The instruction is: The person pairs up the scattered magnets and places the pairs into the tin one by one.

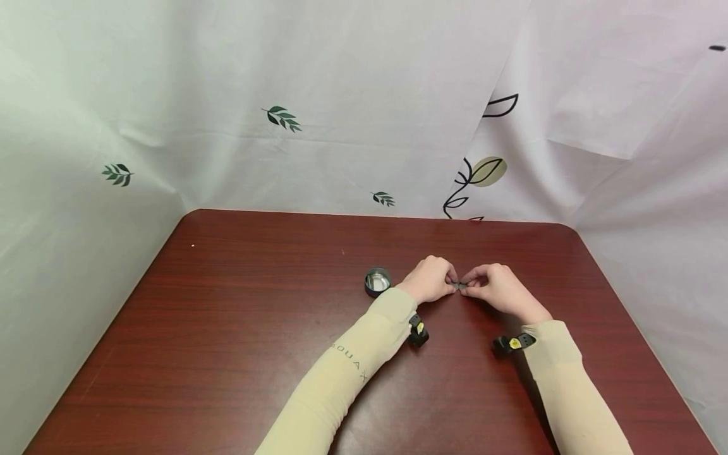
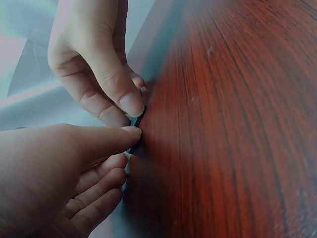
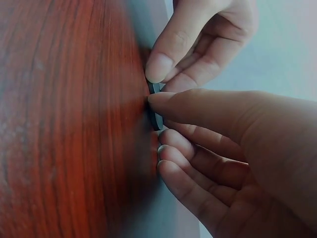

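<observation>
A small, flat, dark grey piece lies low at the tabletop between the two hands. My left hand pinches one end of it between thumb and fingers. The other end is pinched by my right hand, fingertips close to those of the left. In the left wrist view, the thumbs nearly meet over the dark piece, and the fingers hide much of it. Its narrow edge, in the right wrist view, shows beside the right thumb. A small round container with a dark rim and shiny inside stands left of the left hand.
The reddish-brown wooden table has rounded far corners. White patterned sheeting hangs behind it and along both sides. Each wrist carries a black strapped camera, the left one and the right one both hanging over the table.
</observation>
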Action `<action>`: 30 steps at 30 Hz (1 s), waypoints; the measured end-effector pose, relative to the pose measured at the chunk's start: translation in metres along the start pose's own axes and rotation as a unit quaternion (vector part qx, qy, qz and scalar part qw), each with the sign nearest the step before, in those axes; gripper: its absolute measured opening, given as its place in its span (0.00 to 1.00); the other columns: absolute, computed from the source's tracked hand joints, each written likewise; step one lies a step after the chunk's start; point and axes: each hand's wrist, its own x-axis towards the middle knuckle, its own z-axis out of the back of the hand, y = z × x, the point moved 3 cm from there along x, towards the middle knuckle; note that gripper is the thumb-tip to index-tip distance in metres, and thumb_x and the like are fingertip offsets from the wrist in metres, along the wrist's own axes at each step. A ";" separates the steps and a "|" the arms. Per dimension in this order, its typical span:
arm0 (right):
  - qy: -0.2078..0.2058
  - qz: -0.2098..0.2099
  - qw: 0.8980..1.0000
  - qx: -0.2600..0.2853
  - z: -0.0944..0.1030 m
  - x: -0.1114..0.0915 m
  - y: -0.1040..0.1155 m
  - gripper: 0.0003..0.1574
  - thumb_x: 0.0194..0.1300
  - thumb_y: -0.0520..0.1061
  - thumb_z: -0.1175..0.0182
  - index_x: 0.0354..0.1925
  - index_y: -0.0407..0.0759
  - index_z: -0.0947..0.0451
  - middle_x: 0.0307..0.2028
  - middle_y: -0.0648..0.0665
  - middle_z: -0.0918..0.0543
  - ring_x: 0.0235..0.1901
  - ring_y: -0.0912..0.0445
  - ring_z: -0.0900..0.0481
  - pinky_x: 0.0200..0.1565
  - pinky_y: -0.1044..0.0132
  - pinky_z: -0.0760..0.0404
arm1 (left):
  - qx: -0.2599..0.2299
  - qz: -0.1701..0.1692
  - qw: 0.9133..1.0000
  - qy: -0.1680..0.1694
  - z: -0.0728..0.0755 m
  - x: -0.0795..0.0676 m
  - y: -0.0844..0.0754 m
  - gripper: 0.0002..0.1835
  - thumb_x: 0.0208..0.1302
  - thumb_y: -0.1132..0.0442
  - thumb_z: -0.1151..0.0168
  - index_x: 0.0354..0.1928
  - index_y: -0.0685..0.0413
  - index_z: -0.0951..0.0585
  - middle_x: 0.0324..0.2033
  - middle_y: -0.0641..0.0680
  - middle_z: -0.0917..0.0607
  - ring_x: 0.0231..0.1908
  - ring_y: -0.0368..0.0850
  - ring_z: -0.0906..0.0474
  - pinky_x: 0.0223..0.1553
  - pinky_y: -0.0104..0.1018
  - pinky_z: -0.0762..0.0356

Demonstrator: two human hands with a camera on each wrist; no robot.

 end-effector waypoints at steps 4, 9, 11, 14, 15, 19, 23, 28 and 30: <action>0.002 0.001 1.000 0.005 0.000 0.000 0.000 0.09 0.59 0.38 0.25 0.39 0.37 0.13 0.28 0.52 0.15 0.30 0.57 0.18 0.34 0.66 0.19 | 0.001 -0.003 1.000 0.002 0.001 -0.001 -0.001 0.08 0.66 0.58 0.28 0.45 0.47 0.11 0.35 0.41 0.16 0.38 0.32 0.22 0.40 0.23 0.26; 0.002 0.003 1.000 0.006 0.001 -0.001 0.000 0.11 0.58 0.39 0.25 0.40 0.37 0.13 0.29 0.51 0.16 0.30 0.56 0.19 0.34 0.66 0.20 | -0.009 -0.014 1.000 0.003 0.008 -0.006 -0.001 0.11 0.66 0.58 0.28 0.48 0.48 0.12 0.37 0.43 0.16 0.39 0.34 0.22 0.41 0.25 0.26; 0.002 0.002 1.000 0.007 0.002 -0.001 0.000 0.12 0.58 0.40 0.24 0.40 0.37 0.13 0.29 0.52 0.16 0.30 0.56 0.19 0.34 0.66 0.20 | -0.015 -0.017 1.000 0.000 0.013 -0.008 -0.001 0.13 0.66 0.57 0.28 0.50 0.49 0.13 0.39 0.44 0.16 0.40 0.34 0.21 0.42 0.25 0.26; -0.001 0.002 1.000 0.005 0.003 -0.001 0.000 0.12 0.58 0.40 0.24 0.40 0.37 0.13 0.29 0.52 0.16 0.30 0.57 0.19 0.34 0.66 0.20 | -0.020 -0.020 1.000 -0.012 0.020 -0.010 -0.002 0.16 0.67 0.53 0.29 0.53 0.49 0.15 0.42 0.45 0.15 0.42 0.35 0.21 0.43 0.26 0.25; -0.002 0.003 1.000 0.004 0.003 -0.002 0.000 0.12 0.58 0.40 0.24 0.40 0.37 0.13 0.29 0.52 0.16 0.30 0.57 0.19 0.34 0.66 0.20 | -0.020 -0.022 0.999 -0.018 0.022 -0.011 -0.002 0.17 0.67 0.52 0.29 0.54 0.49 0.15 0.43 0.45 0.15 0.43 0.35 0.20 0.44 0.26 0.24; -0.005 0.002 1.000 -0.001 0.003 -0.003 0.000 0.12 0.59 0.40 0.25 0.41 0.37 0.13 0.29 0.52 0.16 0.30 0.57 0.19 0.35 0.66 0.20 | -0.034 -0.030 0.998 -0.042 0.030 -0.013 -0.001 0.19 0.67 0.49 0.31 0.55 0.49 0.16 0.45 0.46 0.14 0.45 0.36 0.19 0.45 0.28 0.24; -0.009 0.001 1.000 -0.004 0.003 -0.003 0.002 0.12 0.59 0.40 0.25 0.42 0.37 0.12 0.30 0.52 0.15 0.31 0.57 0.18 0.36 0.65 0.19 | -0.051 -0.034 0.996 -0.062 0.041 -0.017 -0.001 0.19 0.68 0.49 0.31 0.56 0.49 0.16 0.47 0.46 0.14 0.47 0.37 0.19 0.47 0.29 0.24; -0.010 0.005 1.000 -0.008 0.003 -0.002 0.004 0.14 0.59 0.40 0.25 0.43 0.37 0.13 0.32 0.51 0.15 0.32 0.57 0.18 0.37 0.64 0.19 | -0.068 -0.046 0.993 -0.084 0.055 -0.025 -0.001 0.20 0.69 0.49 0.33 0.58 0.50 0.17 0.49 0.48 0.15 0.51 0.42 0.19 0.50 0.33 0.24; -0.010 0.011 1.000 -0.006 0.004 -0.002 0.005 0.14 0.59 0.40 0.25 0.43 0.36 0.13 0.33 0.50 0.14 0.33 0.56 0.17 0.37 0.63 0.18 | -0.074 -0.052 0.992 -0.093 0.060 -0.028 0.001 0.21 0.69 0.49 0.33 0.58 0.51 0.17 0.50 0.48 0.15 0.52 0.44 0.20 0.51 0.34 0.24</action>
